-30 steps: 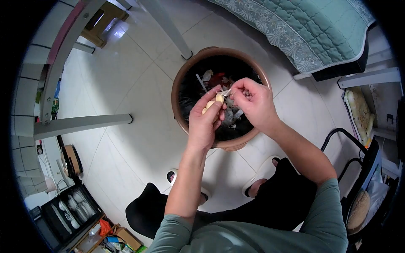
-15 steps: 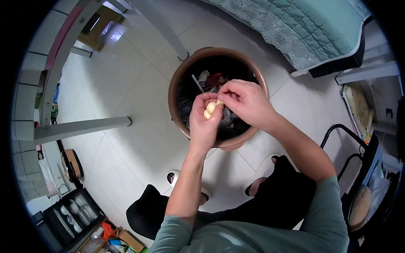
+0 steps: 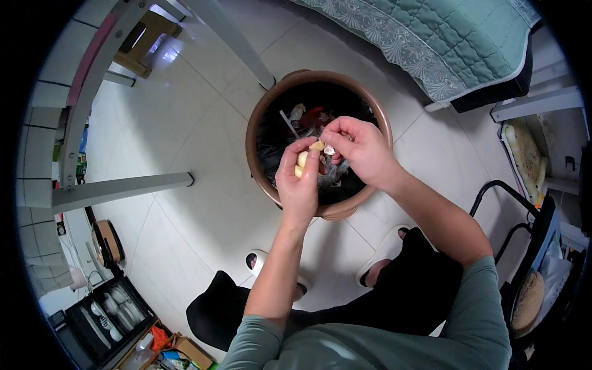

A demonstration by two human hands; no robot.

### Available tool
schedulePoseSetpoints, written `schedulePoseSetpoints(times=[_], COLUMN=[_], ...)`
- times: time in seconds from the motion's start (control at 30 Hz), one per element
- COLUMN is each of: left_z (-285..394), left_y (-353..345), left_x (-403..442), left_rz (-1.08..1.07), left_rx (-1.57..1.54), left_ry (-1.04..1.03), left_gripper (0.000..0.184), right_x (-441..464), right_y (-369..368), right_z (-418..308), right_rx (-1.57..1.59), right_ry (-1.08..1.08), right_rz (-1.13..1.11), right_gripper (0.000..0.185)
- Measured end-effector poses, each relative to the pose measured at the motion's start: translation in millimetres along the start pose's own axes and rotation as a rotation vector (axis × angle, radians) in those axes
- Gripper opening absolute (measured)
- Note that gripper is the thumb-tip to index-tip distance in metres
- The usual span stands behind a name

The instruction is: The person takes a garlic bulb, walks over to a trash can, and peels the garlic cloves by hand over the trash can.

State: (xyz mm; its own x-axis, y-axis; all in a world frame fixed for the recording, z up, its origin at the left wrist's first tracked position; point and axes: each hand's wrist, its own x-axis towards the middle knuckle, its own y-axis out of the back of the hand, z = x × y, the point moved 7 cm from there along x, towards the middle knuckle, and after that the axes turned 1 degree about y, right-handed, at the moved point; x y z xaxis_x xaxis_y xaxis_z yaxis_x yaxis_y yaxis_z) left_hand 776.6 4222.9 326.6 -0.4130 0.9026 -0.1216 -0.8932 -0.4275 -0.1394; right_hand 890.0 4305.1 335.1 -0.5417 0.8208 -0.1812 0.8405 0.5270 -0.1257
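Note:
Several pale yellow cloves, which look like peeled garlic (image 3: 302,159), lie in my left hand (image 3: 298,185), its fingers curled round them. One more clove (image 3: 318,146) is pinched at my left fingertips. My right hand (image 3: 361,148) is closed beside it, with a whitish bit of skin (image 3: 329,150) at its fingers. Both hands are over a round brown bin (image 3: 252,139) lined with black plastic, where scraps and a white stick (image 3: 288,124) lie.
A grey table leg (image 3: 237,43) stands behind the bin, another (image 3: 123,188) to the left. A bed with a green quilt (image 3: 431,49) is at the upper right. A black-framed rack (image 3: 524,265) stands at the right, an open black case (image 3: 102,314) lower left.
The clove at my left fingertips shows more of its yellow surface, and a whitish piece of skin now shows by my right fingers. Both hands have stayed over the bin.

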Motion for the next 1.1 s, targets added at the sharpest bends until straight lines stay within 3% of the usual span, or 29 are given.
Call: schedulePoseSetpoints(times=[0.07, 0.13, 0.23, 0.4, 0.57, 0.63, 0.7, 0.8, 0.83, 0.9, 1.0, 1.1], left_z=[-2, -10, -8, -10, -9, -12, -12, -15, -16, -18, -18, -16], left_y=[-1, -4, -12, -7, -3, 2, 4, 3, 2, 1, -1, -6], left_x=[0, -1, -2, 1, 5, 7, 8, 7, 6, 6, 6, 5], left_rz=[-0.012, -0.030, -0.026, -0.058, -0.062, -0.076, -0.076, -0.071, -0.059, -0.081, -0.133, -0.134], left_rx=[-0.007, -0.089, -0.112, -0.150, -0.423, -0.428, -0.587, -0.712, -0.788, -0.848, -0.964, -1.040], left_ry=[0.042, 0.156, 0.183, 0.250, 0.276, 0.292, 0.290, 0.346, 0.379, 0.374, 0.380, 0.402], left_gripper=[0.024, 0.036, 0.037, 0.033, 0.035, 0.040, 0.043, 0.041, 0.040, 0.040, 0.042, 0.043], right_x=[-2, -7, -13, -11, -13, -4, -1, 1, 1, -3, -2, 0], right_y=[1, 2, -5, -6, 1, 15, 23, 12, 13, 3, 1, 1], right_z=[-4, -29, -37, -30, -35, -23, -21, -20, -16, -20, -29, -17], right_rx=[-0.079, -0.607, -0.637, -0.554, -0.525, -0.365, -0.401, -0.781, -0.781, -1.114, -1.256, -1.123], right_ry=[0.023, 0.336, 0.502, 0.430, 0.451, 0.314, 0.274, 0.331, 0.331, 0.511, 0.520, 0.568], right_rz=[0.032, 0.155, 0.137, 0.090, 0.185, 0.257, 0.278, 0.149, 0.149, 0.127, 0.139, 0.118], right_gripper=[0.015, 0.012, 0.010, 0.010, 0.009, 0.010, 0.011, 0.017, 0.017, 0.018, 0.015, 0.015])
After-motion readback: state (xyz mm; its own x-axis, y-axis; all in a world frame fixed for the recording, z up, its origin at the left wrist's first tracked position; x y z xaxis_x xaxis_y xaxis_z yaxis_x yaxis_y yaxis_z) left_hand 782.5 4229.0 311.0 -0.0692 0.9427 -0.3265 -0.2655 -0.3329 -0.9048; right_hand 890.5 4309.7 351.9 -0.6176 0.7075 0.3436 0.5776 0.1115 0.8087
